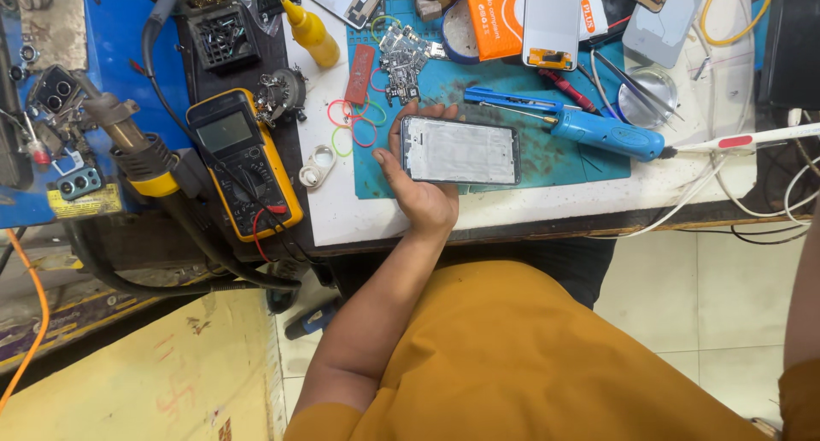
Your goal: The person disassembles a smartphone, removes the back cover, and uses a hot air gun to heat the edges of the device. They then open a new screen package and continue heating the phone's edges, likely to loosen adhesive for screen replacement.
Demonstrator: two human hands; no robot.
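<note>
My left hand [418, 189] holds an opened phone body [461, 151] by its left end, flat over the teal work mat [555, 163]. The phone's pale inner frame faces up and its dark rim shows all round. Only a strip of my right arm shows at the frame's right edge; the right hand itself is out of view. A blue electric screwdriver [589, 129] lies on the mat just right of the phone. Small circuit boards [401, 61] lie beyond it.
A yellow multimeter [243, 163] rests at the bench's left edge, by a hot-air gun [137, 151]. Coloured rubber bands [354, 121], a yellow bottle [312, 35], an orange box [494, 18], another phone [551, 23], tweezers [636, 87] and white cables [735, 142] crowd the bench.
</note>
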